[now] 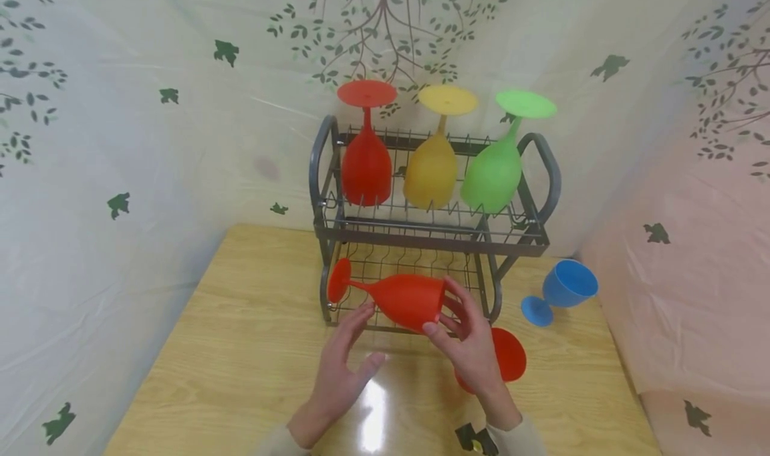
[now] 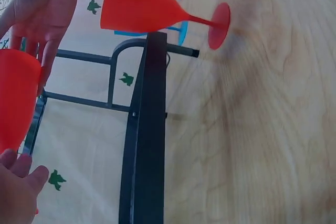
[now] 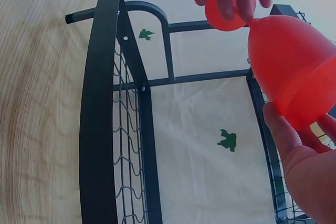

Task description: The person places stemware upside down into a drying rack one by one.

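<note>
My right hand (image 1: 472,339) holds a red plastic wine glass (image 1: 412,301) by its rim, thumb on one side and fingers on the other. The glass lies sideways in the air before the lower tier of a dish rack (image 1: 433,242), its foot pointing left. Beneath its stem end is my left hand (image 1: 345,369), fingers extended and thumb apart; whether its fingertips touch the bowl, I cannot tell. Another red wine glass (image 2: 142,3) stands on the table, partly hidden by my right hand in the head view.
Upside down on the rack's upper tier sit a red glass (image 1: 367,168), a yellow glass (image 1: 431,172) and a green glass (image 1: 493,175). A blue goblet (image 1: 568,284) stands on the wooden table (image 1: 240,349) right of the rack. Patterned sheets (image 1: 180,142) surround the table.
</note>
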`<state>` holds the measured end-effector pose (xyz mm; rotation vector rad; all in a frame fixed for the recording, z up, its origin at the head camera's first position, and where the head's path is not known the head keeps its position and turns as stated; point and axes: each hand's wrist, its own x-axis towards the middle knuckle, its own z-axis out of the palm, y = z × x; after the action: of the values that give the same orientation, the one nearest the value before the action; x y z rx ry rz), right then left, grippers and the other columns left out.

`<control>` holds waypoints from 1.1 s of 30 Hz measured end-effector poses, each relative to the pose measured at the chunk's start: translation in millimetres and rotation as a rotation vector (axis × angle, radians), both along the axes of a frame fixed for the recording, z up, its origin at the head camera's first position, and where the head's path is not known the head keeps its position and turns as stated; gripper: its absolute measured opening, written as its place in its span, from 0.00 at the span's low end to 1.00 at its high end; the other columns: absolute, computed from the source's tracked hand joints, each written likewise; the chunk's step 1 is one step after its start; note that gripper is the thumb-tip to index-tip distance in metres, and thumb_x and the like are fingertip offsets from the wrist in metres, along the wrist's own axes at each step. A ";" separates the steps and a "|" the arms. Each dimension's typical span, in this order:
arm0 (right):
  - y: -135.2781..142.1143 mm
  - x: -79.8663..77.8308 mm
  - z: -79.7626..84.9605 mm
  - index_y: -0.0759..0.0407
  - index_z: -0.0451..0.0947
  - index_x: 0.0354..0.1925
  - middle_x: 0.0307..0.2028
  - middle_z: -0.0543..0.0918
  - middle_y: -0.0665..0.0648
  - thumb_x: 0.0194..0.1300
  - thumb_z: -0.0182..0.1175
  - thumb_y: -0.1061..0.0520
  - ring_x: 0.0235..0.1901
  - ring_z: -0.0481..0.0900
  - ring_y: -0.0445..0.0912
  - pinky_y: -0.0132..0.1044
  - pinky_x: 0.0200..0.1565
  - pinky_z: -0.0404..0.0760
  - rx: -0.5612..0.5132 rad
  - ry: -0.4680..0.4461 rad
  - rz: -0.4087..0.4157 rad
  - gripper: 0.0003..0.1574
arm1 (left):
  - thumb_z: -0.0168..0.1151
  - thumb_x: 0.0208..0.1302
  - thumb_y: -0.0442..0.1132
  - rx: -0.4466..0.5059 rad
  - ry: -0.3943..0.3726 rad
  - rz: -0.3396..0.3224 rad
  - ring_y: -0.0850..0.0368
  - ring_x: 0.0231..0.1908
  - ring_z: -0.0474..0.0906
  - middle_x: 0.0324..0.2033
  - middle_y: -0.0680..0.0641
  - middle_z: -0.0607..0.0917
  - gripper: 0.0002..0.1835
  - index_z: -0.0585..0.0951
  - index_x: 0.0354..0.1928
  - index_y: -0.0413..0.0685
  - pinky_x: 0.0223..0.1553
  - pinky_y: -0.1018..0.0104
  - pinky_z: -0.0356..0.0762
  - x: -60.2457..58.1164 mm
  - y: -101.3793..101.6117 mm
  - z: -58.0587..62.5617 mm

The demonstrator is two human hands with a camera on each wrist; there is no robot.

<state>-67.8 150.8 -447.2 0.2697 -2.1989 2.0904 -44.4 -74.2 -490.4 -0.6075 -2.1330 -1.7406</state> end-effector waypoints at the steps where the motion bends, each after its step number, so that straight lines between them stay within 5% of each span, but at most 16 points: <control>1: -0.2 -0.1 0.0 0.49 0.63 0.76 0.71 0.68 0.53 0.64 0.69 0.64 0.66 0.75 0.61 0.42 0.54 0.84 -0.002 0.004 -0.002 0.47 | 0.67 0.64 0.30 0.037 -0.041 -0.023 0.44 0.70 0.70 0.70 0.40 0.73 0.33 0.71 0.71 0.37 0.68 0.58 0.71 0.2 0.8 -0.5; 6: -2.9 1.5 1.4 0.48 0.64 0.76 0.71 0.69 0.53 0.64 0.70 0.63 0.66 0.76 0.60 0.42 0.54 0.84 -0.002 0.005 -0.016 0.46 | 0.58 0.74 0.31 0.225 -0.274 -0.136 0.35 0.71 0.67 0.73 0.36 0.69 0.30 0.65 0.74 0.35 0.70 0.57 0.68 0.6 7.8 0.3; 9: -5.4 3.0 1.8 0.48 0.65 0.75 0.71 0.69 0.53 0.64 0.70 0.63 0.65 0.77 0.60 0.43 0.53 0.85 -0.004 0.005 -0.017 0.45 | 0.51 0.79 0.35 0.343 -0.394 -0.184 0.39 0.71 0.69 0.74 0.34 0.67 0.28 0.61 0.76 0.33 0.69 0.56 0.70 -0.8 14.1 4.6; 17: -10.1 2.2 -0.7 0.49 0.65 0.74 0.71 0.70 0.52 0.64 0.70 0.64 0.65 0.78 0.56 0.45 0.56 0.83 -0.002 0.049 -0.013 0.45 | 0.47 0.82 0.45 0.807 -0.570 -0.361 0.43 0.70 0.70 0.75 0.36 0.65 0.31 0.55 0.78 0.38 0.71 0.49 0.68 -9.1 28.4 23.1; 22: -12.4 2.5 -2.6 0.48 0.66 0.74 0.71 0.70 0.54 0.63 0.71 0.64 0.66 0.77 0.52 0.44 0.56 0.83 -0.011 0.061 -0.013 0.45 | 0.48 0.82 0.44 0.898 -0.622 -0.326 0.43 0.71 0.69 0.75 0.38 0.66 0.30 0.57 0.78 0.41 0.71 0.51 0.68 -10.1 33.0 31.5; 27: -15.0 2.3 -3.9 0.51 0.65 0.74 0.72 0.68 0.61 0.63 0.70 0.65 0.66 0.76 0.52 0.43 0.58 0.82 -0.042 0.087 0.006 0.45 | 0.55 0.78 0.39 0.895 -0.620 -0.229 0.43 0.69 0.71 0.72 0.39 0.69 0.30 0.60 0.76 0.40 0.71 0.53 0.69 -11.5 36.7 34.5; 33: -15.7 1.5 -7.0 0.53 0.64 0.75 0.72 0.68 0.57 0.63 0.69 0.66 0.67 0.75 0.50 0.41 0.59 0.81 -0.058 0.096 0.024 0.46 | 0.62 0.72 0.36 0.887 -0.621 -0.127 0.45 0.66 0.75 0.69 0.39 0.73 0.33 0.62 0.74 0.38 0.69 0.55 0.71 -11.2 39.3 34.0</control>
<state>-66.3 135.1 -454.2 0.3844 -2.0879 2.1027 -55.6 -35.0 -456.5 0.0659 -1.3327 -2.9117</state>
